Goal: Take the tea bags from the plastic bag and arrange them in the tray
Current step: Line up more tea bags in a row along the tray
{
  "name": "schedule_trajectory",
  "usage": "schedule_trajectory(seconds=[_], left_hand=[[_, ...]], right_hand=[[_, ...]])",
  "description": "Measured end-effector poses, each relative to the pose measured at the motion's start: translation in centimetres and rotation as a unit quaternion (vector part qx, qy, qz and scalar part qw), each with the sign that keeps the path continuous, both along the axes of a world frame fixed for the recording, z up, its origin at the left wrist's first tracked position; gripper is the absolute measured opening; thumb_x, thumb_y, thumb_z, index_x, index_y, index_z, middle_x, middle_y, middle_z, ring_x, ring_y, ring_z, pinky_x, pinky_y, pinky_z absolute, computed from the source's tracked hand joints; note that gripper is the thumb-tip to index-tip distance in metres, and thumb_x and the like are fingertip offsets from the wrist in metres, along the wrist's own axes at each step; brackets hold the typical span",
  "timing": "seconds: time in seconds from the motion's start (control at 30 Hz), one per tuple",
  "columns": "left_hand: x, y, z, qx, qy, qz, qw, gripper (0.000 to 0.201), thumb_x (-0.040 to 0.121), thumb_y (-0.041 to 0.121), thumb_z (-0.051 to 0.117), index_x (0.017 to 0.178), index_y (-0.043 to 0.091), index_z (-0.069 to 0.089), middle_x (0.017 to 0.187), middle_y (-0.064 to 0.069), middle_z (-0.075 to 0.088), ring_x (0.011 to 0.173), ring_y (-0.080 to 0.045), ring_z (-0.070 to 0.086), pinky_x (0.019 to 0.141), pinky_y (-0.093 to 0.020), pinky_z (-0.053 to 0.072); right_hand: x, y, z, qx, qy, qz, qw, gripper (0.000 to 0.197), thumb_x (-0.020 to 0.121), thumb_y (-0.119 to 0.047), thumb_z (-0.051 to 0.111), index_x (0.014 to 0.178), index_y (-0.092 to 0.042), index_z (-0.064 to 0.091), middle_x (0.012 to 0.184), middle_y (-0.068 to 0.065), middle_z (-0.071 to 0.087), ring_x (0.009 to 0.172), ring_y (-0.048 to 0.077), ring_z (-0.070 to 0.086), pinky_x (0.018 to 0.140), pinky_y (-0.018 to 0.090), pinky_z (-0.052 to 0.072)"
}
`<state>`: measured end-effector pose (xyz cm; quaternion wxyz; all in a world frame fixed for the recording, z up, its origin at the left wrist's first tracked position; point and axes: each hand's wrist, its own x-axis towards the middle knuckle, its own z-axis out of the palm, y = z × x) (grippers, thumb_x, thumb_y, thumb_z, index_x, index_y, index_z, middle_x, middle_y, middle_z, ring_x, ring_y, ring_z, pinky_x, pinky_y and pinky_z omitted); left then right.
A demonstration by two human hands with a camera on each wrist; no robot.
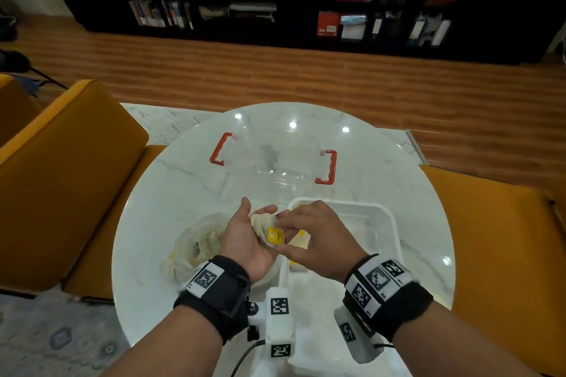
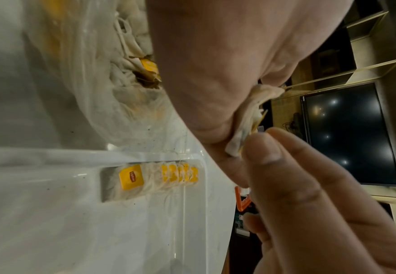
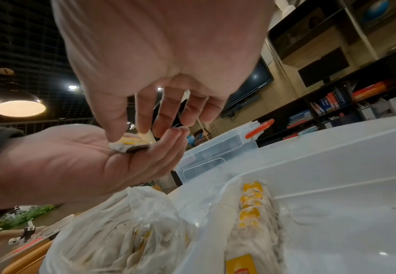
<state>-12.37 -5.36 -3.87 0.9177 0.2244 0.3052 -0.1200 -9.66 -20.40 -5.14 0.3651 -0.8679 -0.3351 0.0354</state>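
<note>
My left hand (image 1: 257, 206) lies palm up over the gap between the plastic bag (image 1: 196, 242) and the white tray (image 1: 389, 214), with a small pile of tea bags (image 1: 260, 223) resting on it. My right hand (image 1: 280, 234) reaches across and pinches one tea bag by its yellow tag (image 1: 274, 236); the right wrist view shows the thumb and fingers of the right hand (image 3: 128, 135) closed on the tea bag (image 3: 131, 144). The crumpled clear plastic bag (image 3: 121, 231) holds more tea bags. A neat row of tea bags (image 2: 168, 176) lies along the tray's left wall.
A clear storage box (image 1: 275, 156) with red handles stands behind the tray on the round marble table (image 1: 183, 177). Orange chairs (image 1: 61, 162) flank the table on both sides. Most of the tray floor (image 1: 361, 232) is bare.
</note>
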Motion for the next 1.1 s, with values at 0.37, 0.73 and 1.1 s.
schedule_trajectory(seconds=[0.37,0.73,1.1], left_hand=[[-0.7,-0.9,0.6,0.000,0.034,0.006,0.999,0.039,0.103,0.036,0.041,0.082,0.005,0.052,0.075,-0.018,0.062,0.072,-0.032,0.066,0.056,-0.037,0.060],[-0.9,-1.4,-0.5,0.137,0.084,-0.038,0.986,0.029,0.099,0.035,0.051,0.097,0.007,0.054,0.085,-0.015,0.061,0.062,-0.025,0.061,0.058,-0.036,0.059],[-1.6,-2.5,1.2,0.728,-0.158,-0.215,0.631,0.024,0.079,0.043,0.073,0.094,0.026,0.065,0.071,0.011,0.056,0.063,-0.002,0.052,0.060,-0.017,0.042]], right_hand=[[-0.3,-0.4,1.0,0.014,-0.032,0.007,0.999,0.027,0.085,-0.041,0.052,0.097,-0.029,0.073,0.094,-0.013,0.068,0.088,0.013,0.054,0.084,0.029,0.041],[-0.2,-1.1,3.8,-0.033,0.016,-0.065,0.997,0.009,0.089,-0.026,0.056,0.087,-0.021,0.063,0.075,-0.022,0.050,0.084,0.010,0.046,0.073,0.013,0.032],[0.5,-1.7,3.8,-0.105,0.094,-0.227,0.964,0.010,0.088,-0.025,0.056,0.082,-0.017,0.060,0.099,-0.001,0.059,0.095,0.017,0.056,0.088,0.032,0.046]])
